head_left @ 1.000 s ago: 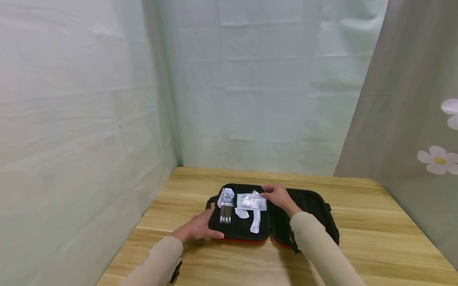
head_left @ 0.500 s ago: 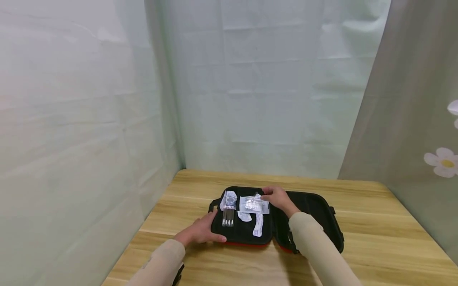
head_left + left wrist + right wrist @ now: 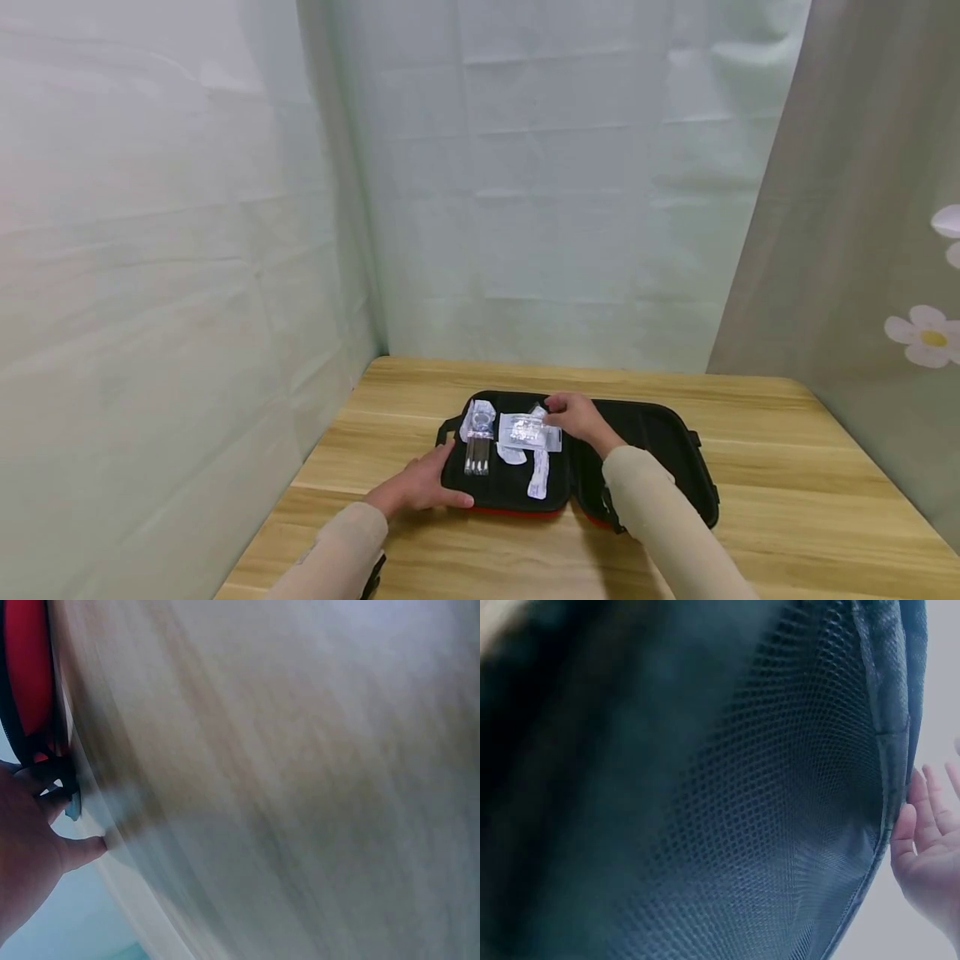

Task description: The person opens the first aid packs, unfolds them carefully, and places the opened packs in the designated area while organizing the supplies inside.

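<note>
A black zip case with a red outer shell lies unfolded on the table; its left half (image 3: 513,487) carries small packets, and its right half (image 3: 678,454) shows a dark lining. My left hand (image 3: 422,483) rests against the case's left edge, thumb stretched along the front. In the left wrist view that hand (image 3: 34,851) is beside the strap handle (image 3: 56,776). My right hand (image 3: 577,417) reaches over the fold, fingertips at the corner of a clear packet (image 3: 525,432). The right wrist view shows its fingers loosely spread behind the mesh lining (image 3: 780,802).
A packet of dark-stemmed swabs (image 3: 477,454) and white wrapped pieces (image 3: 538,475) lie in the left half. Around the case spreads the wooden table (image 3: 795,483), with pale curtains (image 3: 555,208) hanging behind it and a grey flowered one at the right.
The head view has shifted slightly. My right fingertips have moved a little left over the clear packet's corner. My left hand stays at the case's edge.
</note>
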Demonstrator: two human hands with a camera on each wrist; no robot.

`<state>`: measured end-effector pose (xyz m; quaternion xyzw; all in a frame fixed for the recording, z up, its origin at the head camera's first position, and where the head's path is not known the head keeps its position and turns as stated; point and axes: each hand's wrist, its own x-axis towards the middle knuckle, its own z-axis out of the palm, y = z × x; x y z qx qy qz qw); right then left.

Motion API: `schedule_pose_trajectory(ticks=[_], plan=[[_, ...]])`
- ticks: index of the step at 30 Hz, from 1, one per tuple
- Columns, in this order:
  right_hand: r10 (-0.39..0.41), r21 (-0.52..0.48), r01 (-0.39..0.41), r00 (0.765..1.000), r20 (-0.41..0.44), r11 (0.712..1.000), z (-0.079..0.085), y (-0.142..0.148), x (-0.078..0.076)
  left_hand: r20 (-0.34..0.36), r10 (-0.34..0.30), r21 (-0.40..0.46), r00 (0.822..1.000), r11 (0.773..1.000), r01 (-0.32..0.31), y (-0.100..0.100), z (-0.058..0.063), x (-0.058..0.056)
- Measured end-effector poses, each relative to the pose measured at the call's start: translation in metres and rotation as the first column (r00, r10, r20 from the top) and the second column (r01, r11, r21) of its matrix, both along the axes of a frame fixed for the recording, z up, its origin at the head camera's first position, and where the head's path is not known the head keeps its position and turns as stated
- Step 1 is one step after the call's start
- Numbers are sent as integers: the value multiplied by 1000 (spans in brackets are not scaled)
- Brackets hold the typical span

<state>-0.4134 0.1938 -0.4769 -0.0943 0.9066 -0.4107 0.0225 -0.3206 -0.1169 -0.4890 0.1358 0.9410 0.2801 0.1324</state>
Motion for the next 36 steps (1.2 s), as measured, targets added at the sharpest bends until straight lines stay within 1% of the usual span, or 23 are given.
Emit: schedule_pose_trajectory(ticks=[5, 10, 19, 22, 26, 30, 33, 36], plan=[[3, -3, -3, 1000, -2, 1000, -2, -1, 2, -4, 6, -4, 1000, 1000, -6, -1, 0, -1], [9, 0, -9, 1000, -8, 1000, -1, -2, 3, -10, 8, -1, 1000, 1000, -8, -3, -1, -4], [74, 27, -73, 997, -22, 997, -1, -4, 4, -30, 1, 7, 1000, 1000, -1, -10, -3, -10], [83, 38, -82, 996, -16, 996, -2, -5, 3, -32, -8, 13, 999, 1000, 8, -12, -3, -11], [81, 56, -80, 997, -12, 995, -2, -6, 4, -28, -13, 24, 1000, 1000, 13, -15, -3, -12], [83, 70, -80, 996, -36, 994, -3, -5, 6, -26, -8, 33, 1000, 999, 9, -15, -2, -12], [79, 62, -75, 996, -51, 995, -2, -5, 7, -39, -16, 35, 999, 999, 17, -15, -1, -12], [68, 27, -66, 996, -62, 997, -1, -4, 9, -54, -27, 33, 998, 999, 28, -15, -1, -12]])
